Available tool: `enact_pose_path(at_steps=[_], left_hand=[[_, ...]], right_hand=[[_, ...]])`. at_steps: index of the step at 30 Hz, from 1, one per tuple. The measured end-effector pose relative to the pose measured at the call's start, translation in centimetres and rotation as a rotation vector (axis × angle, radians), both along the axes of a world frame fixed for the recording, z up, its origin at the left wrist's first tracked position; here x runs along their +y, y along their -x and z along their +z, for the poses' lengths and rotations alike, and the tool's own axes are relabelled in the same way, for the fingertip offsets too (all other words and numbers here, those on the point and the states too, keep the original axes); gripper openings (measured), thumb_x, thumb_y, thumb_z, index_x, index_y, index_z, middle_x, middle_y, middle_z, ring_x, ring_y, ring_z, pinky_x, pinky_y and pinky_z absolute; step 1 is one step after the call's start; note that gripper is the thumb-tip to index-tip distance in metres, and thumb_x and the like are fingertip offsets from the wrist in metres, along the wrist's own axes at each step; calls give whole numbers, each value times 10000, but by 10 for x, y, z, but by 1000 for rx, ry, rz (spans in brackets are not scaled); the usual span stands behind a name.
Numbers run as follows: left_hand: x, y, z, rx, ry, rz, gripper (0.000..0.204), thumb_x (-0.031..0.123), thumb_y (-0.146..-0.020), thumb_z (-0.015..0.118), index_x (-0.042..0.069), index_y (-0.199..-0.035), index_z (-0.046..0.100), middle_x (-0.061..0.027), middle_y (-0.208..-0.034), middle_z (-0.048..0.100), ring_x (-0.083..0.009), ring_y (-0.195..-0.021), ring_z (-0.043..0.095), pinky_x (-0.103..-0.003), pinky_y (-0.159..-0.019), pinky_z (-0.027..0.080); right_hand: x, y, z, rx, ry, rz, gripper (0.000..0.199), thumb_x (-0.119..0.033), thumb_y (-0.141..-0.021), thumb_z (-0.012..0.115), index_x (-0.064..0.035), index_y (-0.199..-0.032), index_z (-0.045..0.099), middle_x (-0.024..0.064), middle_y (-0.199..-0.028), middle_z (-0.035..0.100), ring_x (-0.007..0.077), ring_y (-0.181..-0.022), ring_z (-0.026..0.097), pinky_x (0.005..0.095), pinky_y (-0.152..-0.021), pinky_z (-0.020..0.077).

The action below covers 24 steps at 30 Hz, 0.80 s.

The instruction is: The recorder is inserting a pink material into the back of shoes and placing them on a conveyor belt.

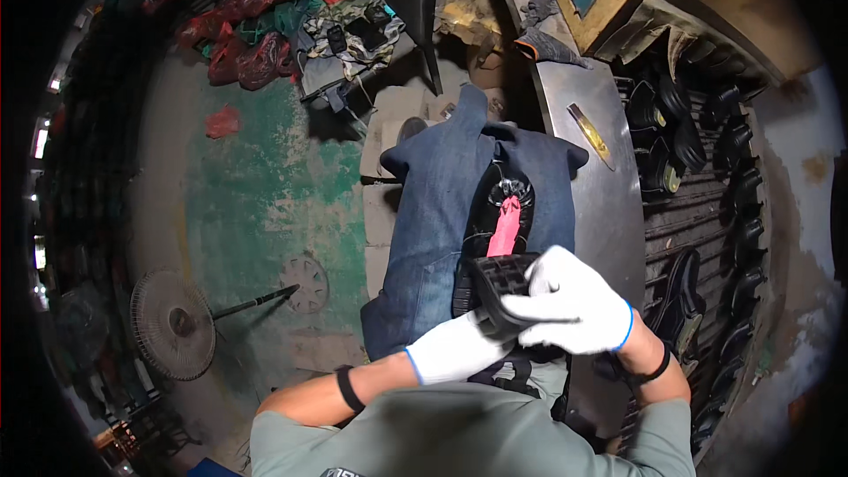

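A black treaded shoe sole (502, 277) is held up in front of me, its blocky pattern facing up. My right hand (579, 302), in a white knit glove with a blue cuff, grips the sole's right side with its fingers closed. My left hand (461, 349), gloved the same way, holds the near left part from below, its fingertips hidden behind the sole. Past the sole, a black shoe upper (478, 221) with a shiny gathered toe lies between my denim-covered thighs (433, 212). A bright pink piece (506, 231) lies along it. The upper's near end is hidden.
Right of my legs runs a metal bench (590, 97) with a yellow-handled blade (590, 135) on it. Beyond it, a slatted rack (685, 230) carries several black shoes. A standing fan (181, 324) is at the left. Red bags (261, 60) and a chair with camouflage cloth (358, 40) lie ahead.
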<state>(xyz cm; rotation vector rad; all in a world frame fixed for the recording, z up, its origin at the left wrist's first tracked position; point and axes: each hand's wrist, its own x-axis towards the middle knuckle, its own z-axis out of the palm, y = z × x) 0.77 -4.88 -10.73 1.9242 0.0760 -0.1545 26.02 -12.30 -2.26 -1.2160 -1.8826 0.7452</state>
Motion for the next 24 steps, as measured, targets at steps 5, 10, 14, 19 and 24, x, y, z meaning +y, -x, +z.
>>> enact_pose_path(at_steps=[5,10,14,19,24], left_hand=[[65,-13,72,-438,-403,603,529,132,-885,802,-33,-1376,695,-218,-1350,700,-470,-1231,679,-562,-1116,540],[92,-24,53,-463,-215,447,496,102,-809,913,20,-1272,756,-168,-1130,776,-388,-1056,753,-472,-974,616],[91,-40,71,-187,-50,726,536,44,-746,934,26,-1254,764,-176,-1152,767,-379,-1033,758,-422,-925,611],[106,-63,77,40,-204,754,561,156,-781,975,24,-1284,765,-206,-1170,763,-400,-1065,760,-434,-941,608],[120,-85,68,130,-273,805,637,241,-775,990,14,-1317,745,-231,-1162,756,-412,-1039,764,-441,-924,615]], right_hand=[[12,-1,1,72,121,-43,559,-329,-809,968,-141,-1318,836,38,-998,599,288,-962,565,433,-867,483],[4,1,-27,539,303,-216,734,-326,-618,1049,-85,-1278,837,79,-1155,623,299,-1164,605,460,-1147,478],[7,24,-30,632,447,-585,574,26,-696,902,1,-1256,779,134,-1252,670,266,-1149,668,377,-1050,536],[38,30,-11,427,707,-899,544,33,-753,854,17,-1288,759,119,-1200,714,227,-1119,684,330,-1056,530],[63,16,-14,481,606,-992,551,17,-802,833,-28,-1348,772,140,-1167,753,297,-1079,719,379,-1016,555]])
